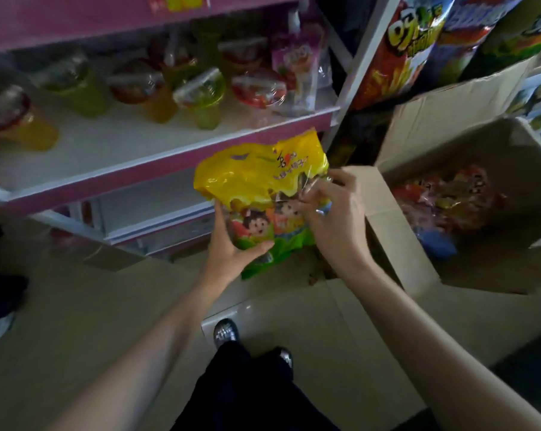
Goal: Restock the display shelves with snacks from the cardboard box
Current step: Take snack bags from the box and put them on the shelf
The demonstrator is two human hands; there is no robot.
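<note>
A yellow-and-green snack bag (263,194) is held in front of the pink-edged display shelf (157,163), beside the open cardboard box (424,141), gripped underneath by the left hand (231,253) and pinched at its edge by the right hand (334,219).

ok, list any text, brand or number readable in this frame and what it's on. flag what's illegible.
Nothing reads with confidence.
Yellow and green cartoon snack bag, held by left hand and right hand: dark script, upside down, blurred.
Red and orange hanging chip bag: large yellow non-Latin lettering, unreadable.
Pink spouted drink pouch: logo blurred.
Blue hanging bag: white lettering, smeared.
Wrapped snacks in brown cardboard box: print too blurred.
</note>
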